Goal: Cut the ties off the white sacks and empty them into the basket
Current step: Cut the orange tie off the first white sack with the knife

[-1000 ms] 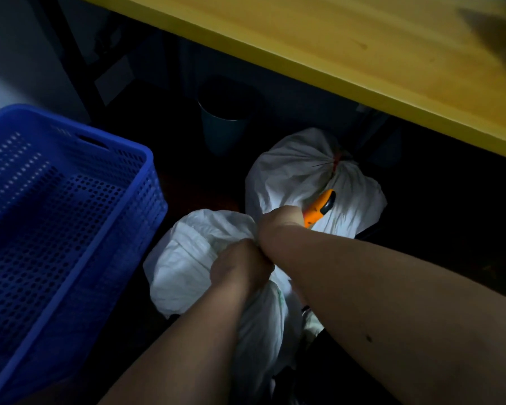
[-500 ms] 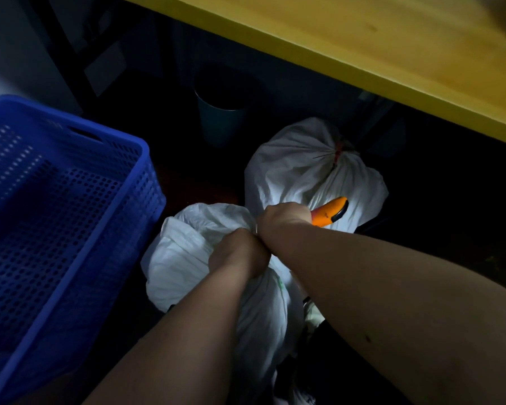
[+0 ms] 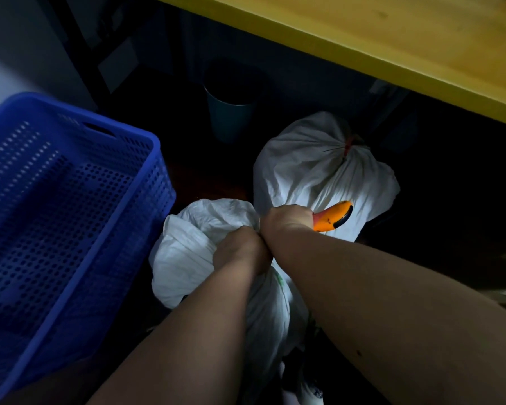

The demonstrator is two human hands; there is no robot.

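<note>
While both forearms block lower half of view, left hand grips bunched neck of near white sack; right hand touching it, fist closed round orange-handled cutter. Second white sack just behind, red tie knotted at top. Two sacks on dark floor under yellow table. One blue perforated basket beside near sack, left. One dark bin behind, in shadow.
</note>
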